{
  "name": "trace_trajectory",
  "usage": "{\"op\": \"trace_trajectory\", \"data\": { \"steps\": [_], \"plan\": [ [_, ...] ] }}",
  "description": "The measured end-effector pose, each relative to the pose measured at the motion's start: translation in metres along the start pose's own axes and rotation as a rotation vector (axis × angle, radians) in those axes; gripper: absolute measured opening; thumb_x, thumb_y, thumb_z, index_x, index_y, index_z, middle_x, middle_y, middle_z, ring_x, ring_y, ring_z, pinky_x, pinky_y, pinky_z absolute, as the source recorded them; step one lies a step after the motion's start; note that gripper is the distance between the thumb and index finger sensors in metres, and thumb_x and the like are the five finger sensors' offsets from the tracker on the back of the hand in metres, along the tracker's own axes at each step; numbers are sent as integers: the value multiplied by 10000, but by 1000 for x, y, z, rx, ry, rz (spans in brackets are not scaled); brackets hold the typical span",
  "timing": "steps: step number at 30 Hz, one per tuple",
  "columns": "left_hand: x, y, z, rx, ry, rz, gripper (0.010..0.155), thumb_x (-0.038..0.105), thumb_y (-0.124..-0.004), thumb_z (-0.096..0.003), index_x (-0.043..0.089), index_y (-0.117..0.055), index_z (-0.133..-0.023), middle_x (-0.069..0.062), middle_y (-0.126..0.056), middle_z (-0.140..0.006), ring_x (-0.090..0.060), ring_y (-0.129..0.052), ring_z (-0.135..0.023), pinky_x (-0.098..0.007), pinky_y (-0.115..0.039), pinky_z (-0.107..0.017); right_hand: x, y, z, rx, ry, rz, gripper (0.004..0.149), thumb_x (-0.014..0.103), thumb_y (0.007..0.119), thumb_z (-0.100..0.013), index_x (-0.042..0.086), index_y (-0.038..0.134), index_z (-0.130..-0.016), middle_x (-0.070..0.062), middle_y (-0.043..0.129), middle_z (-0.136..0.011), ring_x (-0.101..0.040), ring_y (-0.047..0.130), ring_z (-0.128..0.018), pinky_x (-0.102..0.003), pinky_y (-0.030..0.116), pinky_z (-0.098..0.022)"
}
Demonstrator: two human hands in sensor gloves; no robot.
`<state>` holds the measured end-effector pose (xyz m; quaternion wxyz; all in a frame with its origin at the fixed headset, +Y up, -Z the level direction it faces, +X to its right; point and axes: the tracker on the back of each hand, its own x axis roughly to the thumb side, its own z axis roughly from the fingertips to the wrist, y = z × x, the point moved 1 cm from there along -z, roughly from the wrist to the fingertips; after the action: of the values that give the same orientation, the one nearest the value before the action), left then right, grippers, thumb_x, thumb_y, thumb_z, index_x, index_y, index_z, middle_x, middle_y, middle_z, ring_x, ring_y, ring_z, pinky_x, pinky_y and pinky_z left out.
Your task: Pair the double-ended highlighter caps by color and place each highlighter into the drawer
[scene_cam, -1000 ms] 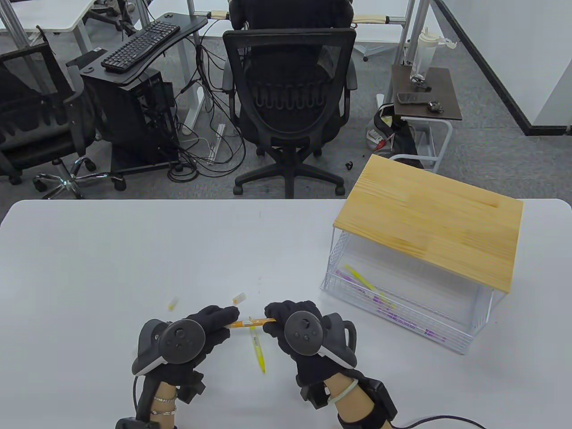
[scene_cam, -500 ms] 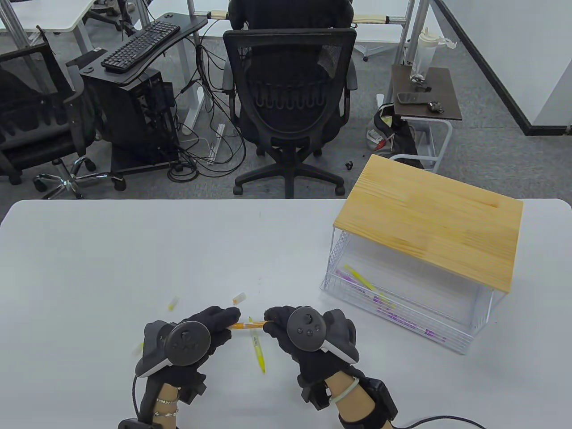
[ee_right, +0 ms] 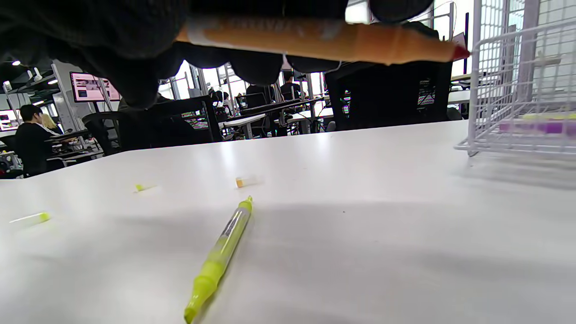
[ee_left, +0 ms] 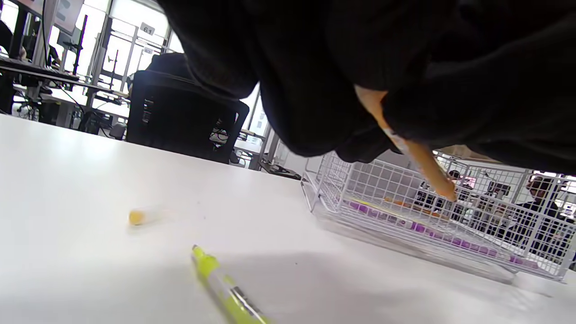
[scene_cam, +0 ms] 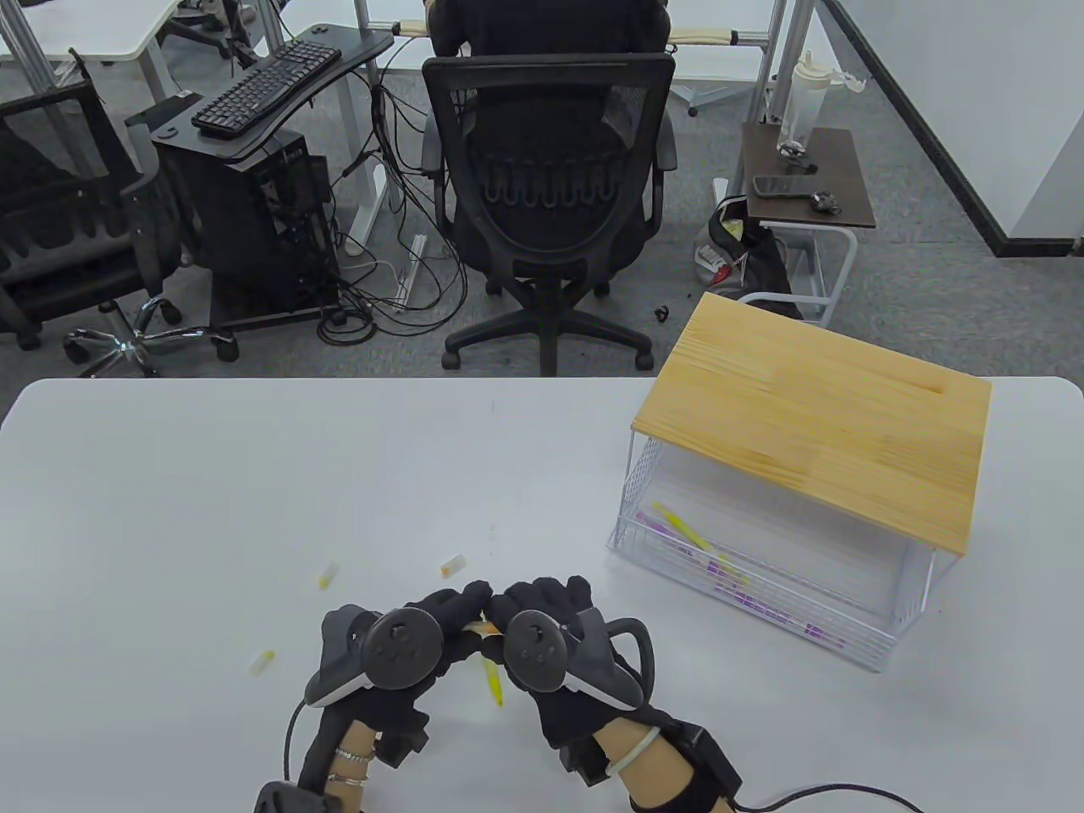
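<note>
Black knit sensor gloves on left hand (scene_cam: 423, 644) and right hand (scene_cam: 550, 644); round grey-black trackers strapped on the backs; wrist bangles left, pale band right; black cables trailing.

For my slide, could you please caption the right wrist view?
Gloved right hand holds an uncapped orange highlighter above a yellow highlighter lying on the white table.

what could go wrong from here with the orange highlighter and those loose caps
The orange highlighter has a bare tip exposed in the right wrist view; held between the left hand and right hand, it could mark a glove or the table.
Loose caps lie scattered: an orange cap and yellow caps. A wrong colour could get fitted.
The yellow highlighter lies under the hands and could be knocked away.
</note>
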<state>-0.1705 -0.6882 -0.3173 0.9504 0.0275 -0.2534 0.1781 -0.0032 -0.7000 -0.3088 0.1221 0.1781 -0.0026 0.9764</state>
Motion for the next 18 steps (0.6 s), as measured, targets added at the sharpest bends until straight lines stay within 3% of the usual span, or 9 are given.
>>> {"op": "trace_trajectory", "data": {
  "steps": [8, 18],
  "plan": [
    [-1, 7, 5, 22, 8, -33, 596, 372, -777, -452, 236, -707, -1028, -26, -885, -934, -72, -1047, -694, -416, -789, -684, -2, -4, 0, -10, 4, -30, 452, 500, 716, -575, 358, 657, -1000, 63, 716, -1011, -285, 724, -967, -631, 475, -820],
    [-34, 16, 15, 70, 161, -119, 578, 389, -755, -464, 259, -718, -1025, -31, -854, -999, -145, -1011, -772, -465, -751, -697, -35, -23, -1, -3, 15, -275, 469, 448, 659, -656, 402, 446, -1071, 70, 658, -1099, -222, 783, -949, -520, 575, -839]
  ]
}}
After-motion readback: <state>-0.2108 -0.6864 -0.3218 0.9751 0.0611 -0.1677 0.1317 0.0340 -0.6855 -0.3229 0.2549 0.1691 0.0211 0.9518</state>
